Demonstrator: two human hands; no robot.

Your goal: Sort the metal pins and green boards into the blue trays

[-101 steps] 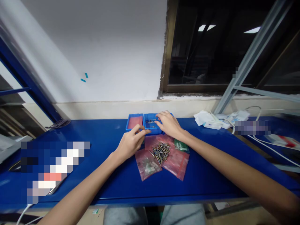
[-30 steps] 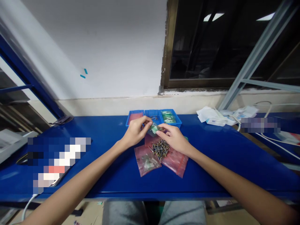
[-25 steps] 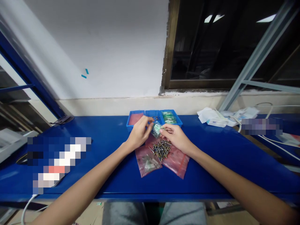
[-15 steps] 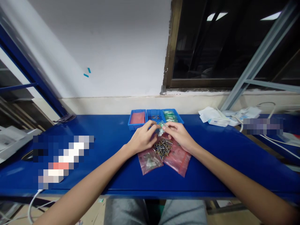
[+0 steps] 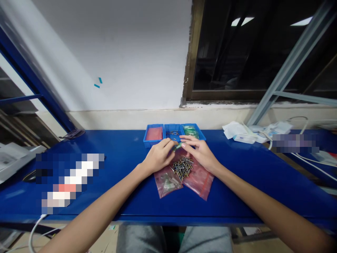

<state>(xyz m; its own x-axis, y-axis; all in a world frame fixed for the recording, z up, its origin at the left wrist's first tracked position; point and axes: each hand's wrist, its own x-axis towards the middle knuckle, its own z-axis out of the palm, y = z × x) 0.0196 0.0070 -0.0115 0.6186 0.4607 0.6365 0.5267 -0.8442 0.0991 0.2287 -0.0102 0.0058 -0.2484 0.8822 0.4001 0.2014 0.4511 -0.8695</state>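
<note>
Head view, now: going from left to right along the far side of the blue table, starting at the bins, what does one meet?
Blue bin with pink bag → blue bin with metal pins → blue bin with green bags → white plastic pack.

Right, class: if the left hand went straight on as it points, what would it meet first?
The left hand would probably meet the green packet by its fingertips first, though depth is unclear.
</note>
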